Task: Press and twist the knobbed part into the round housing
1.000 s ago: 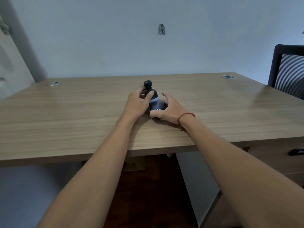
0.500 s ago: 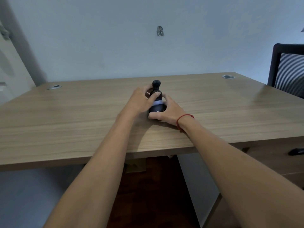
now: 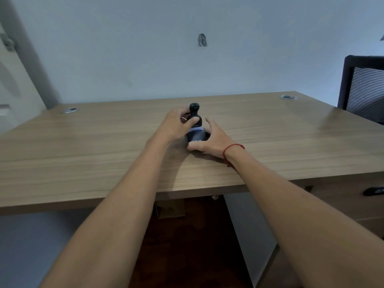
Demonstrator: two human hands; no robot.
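Now your left hand [image 3: 174,126] has its grip clamped on the upper part of the small dark bottle [image 3: 195,126], thumb across the shoulder just below the round black cap [image 3: 194,107]. The bottle stands upright on the desk [image 3: 83,154], about midway between the near edge and the far edge. Your right hand [image 3: 212,140] sits beside the bottle's base with its grip apart: fingers spread, thumb lying along the desk by the foot of the bottle, a red string bracelet [image 3: 232,149] at the wrist. A dark mesh chair [image 3: 365,90] stands off the desk's right end.
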